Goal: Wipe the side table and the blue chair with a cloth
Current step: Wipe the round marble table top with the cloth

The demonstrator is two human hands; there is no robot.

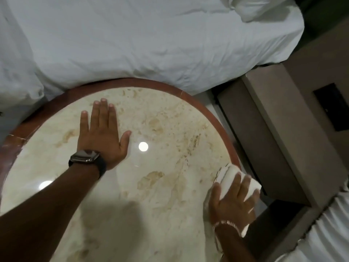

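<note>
The round side table (pixel 160 186) fills the lower half of the view; it has a glossy cream marble top and a reddish-brown rim. My left hand (pixel 103 133) lies flat on the top, fingers spread, a dark watch on its wrist. At the table's right edge my right hand (pixel 232 201) presses down on a bunched white cloth (pixel 229 175), fingers draped over it. A beaded bracelet sits on that wrist. The blue chair is not in view.
A bed with rumpled white sheets (pixel 151 40) borders the table's far side. A beige nightstand or bed base (pixel 279 129) stands to the right, with a narrow gap of floor beside the table. White fabric (pixel 330 233) shows at the bottom right.
</note>
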